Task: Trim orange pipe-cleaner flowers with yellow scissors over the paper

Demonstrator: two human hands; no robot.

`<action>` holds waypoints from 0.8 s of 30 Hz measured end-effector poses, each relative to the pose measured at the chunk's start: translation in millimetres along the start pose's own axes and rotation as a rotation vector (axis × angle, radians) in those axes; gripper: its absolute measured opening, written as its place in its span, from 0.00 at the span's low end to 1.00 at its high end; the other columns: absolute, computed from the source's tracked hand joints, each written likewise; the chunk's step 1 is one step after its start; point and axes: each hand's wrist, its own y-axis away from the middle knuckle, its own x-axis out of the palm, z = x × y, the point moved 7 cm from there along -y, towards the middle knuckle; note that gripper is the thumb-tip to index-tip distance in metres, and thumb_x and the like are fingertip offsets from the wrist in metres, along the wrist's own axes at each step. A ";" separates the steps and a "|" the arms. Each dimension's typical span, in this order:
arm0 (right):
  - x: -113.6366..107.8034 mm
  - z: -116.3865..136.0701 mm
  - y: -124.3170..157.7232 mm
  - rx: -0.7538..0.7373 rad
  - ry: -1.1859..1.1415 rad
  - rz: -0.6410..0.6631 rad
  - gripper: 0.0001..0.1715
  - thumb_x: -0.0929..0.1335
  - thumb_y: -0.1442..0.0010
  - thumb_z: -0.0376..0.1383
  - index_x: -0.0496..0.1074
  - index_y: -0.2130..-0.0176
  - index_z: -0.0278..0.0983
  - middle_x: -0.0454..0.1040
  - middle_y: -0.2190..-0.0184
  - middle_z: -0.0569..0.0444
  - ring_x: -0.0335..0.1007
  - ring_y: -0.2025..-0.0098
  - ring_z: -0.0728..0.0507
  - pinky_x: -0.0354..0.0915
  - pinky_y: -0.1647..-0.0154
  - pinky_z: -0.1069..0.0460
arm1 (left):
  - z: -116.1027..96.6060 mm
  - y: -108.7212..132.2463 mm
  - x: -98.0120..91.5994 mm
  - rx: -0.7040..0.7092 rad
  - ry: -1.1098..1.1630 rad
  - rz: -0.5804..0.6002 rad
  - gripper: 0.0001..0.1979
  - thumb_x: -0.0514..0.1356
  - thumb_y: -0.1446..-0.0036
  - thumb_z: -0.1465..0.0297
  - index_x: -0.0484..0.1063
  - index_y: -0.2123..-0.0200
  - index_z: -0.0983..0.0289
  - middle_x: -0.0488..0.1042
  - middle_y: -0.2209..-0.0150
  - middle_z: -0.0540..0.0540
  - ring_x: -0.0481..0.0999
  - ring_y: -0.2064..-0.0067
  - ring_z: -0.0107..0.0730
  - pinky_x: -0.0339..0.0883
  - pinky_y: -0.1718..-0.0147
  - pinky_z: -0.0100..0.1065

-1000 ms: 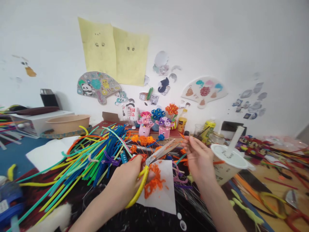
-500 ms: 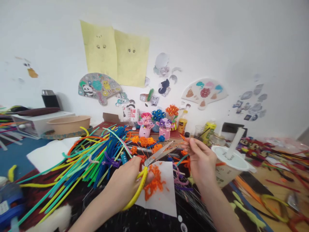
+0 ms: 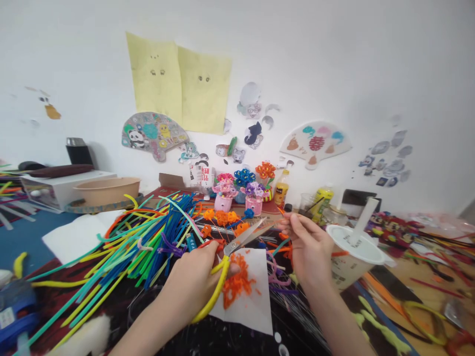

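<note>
Partly hidden: yellow-handled scissors (image 3: 240,241) in the clenched left hand (image 3: 189,279), right hand (image 3: 309,252) pinching orange pipe cleaner (image 3: 281,211).

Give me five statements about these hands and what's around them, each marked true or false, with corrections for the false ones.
The left hand grips yellow-handled scissors. True.
The scissor blades are shut. False: they stand open.
The right hand is empty. False: it pinches a short orange pipe-cleaner piece.
Orange clippings lie on a white paper sheet. True.
A lidded plastic cup sits to the right of the right hand. True.
</note>
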 end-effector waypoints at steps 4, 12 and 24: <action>0.9 -1.2 -0.3 0.014 -0.040 0.020 0.07 0.75 0.55 0.35 0.78 0.72 0.34 0.78 0.77 0.54 0.71 0.77 0.50 0.66 0.73 0.56 | -0.7 -0.9 -1.7 0.012 -0.025 -0.009 0.14 0.51 0.43 0.56 0.64 0.67 0.60 0.76 0.71 0.54 0.76 0.68 0.41 0.53 0.76 0.30; 1.1 -2.0 0.1 0.038 -0.079 0.010 0.08 0.76 0.56 0.35 0.78 0.72 0.34 0.78 0.76 0.53 0.72 0.76 0.50 0.68 0.73 0.56 | -4.6 -0.2 -5.4 0.023 -0.080 -0.008 0.14 0.51 0.42 0.56 0.65 0.69 0.60 0.76 0.72 0.53 0.77 0.68 0.41 0.52 0.76 0.30; -1.8 -2.1 -1.8 0.027 -0.050 -0.002 0.09 0.76 0.56 0.36 0.78 0.72 0.34 0.78 0.76 0.52 0.72 0.75 0.48 0.69 0.74 0.54 | -2.8 0.9 -4.3 0.005 -0.094 0.004 0.17 0.49 0.42 0.53 0.65 0.70 0.60 0.75 0.73 0.53 0.76 0.70 0.41 0.51 0.77 0.30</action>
